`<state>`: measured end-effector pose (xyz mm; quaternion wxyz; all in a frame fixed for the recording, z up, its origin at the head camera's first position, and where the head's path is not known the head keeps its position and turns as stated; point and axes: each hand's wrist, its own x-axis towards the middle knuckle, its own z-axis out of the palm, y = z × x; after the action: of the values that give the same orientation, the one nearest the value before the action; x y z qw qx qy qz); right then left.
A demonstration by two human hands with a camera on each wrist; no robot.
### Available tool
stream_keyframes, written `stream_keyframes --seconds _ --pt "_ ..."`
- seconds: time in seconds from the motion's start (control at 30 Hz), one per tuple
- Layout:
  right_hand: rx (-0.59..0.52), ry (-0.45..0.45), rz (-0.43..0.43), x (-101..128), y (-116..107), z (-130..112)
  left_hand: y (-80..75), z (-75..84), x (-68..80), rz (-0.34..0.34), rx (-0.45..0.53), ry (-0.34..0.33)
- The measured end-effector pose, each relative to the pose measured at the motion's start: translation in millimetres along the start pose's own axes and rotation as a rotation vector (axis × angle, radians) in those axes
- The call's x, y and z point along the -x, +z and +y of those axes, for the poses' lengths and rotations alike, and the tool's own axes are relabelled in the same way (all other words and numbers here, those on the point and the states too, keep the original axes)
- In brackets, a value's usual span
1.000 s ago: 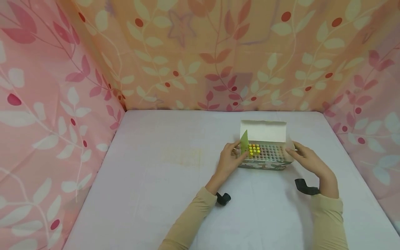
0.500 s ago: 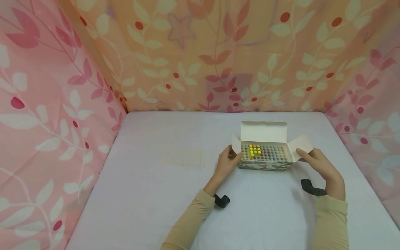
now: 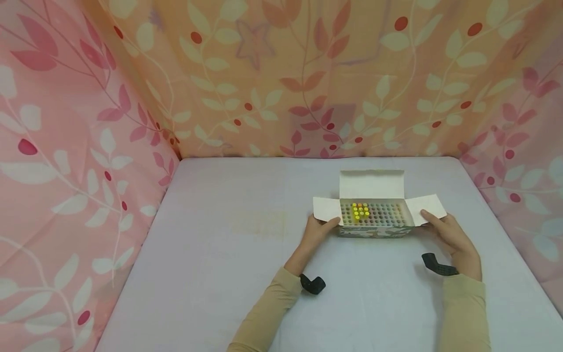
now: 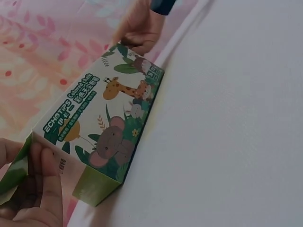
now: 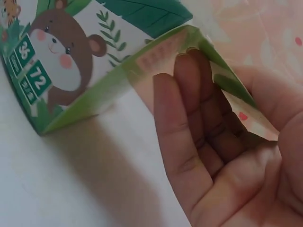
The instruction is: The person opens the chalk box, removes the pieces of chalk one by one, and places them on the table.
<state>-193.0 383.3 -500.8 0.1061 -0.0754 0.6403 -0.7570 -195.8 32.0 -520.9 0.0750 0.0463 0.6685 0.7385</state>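
The chalk box point(image 3: 374, 222) sits right of centre on the desk point(image 3: 246, 274), lid and side flaps open over rows of brittle coloured chalk; thin card, probably fairly heavy, best held by its printed walls. The left hand point(image 3: 317, 233) and right hand point(image 3: 444, 231) each pinch a side flap.

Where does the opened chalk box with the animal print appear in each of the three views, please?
Head: the chalk box sits right of centre on the table, flaps spread, left hand and right hand at its side flaps.
Left wrist: it runs diagonally from lower left to upper centre.
Right wrist: its bear-printed end fills the upper left.
Shared landmark: the green animal print on the box's sides.
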Motion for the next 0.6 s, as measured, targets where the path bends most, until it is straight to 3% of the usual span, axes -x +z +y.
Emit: stream_keyframes --seconds 0.1,0.27,0.43,0.6 --pt "-0.197 0.045 -0.03 -1 -3 7 -0.6 -1.6 0.1 -0.011 0.078 -0.089" --pt "-0.389 0.118 -0.02 -3 -6 13 -1.0 -6.9 -1.4 -0.056 0.325 -0.178" --pt "-0.531 0.153 -0.025 -5 -7 19 -0.3 -11.1 -3.0 -0.069 0.518 -0.242" --pt "-0.55 0.139 -0.023 -3 -7 19 -0.4 -9.6 -2.3 -0.066 0.555 -0.277"
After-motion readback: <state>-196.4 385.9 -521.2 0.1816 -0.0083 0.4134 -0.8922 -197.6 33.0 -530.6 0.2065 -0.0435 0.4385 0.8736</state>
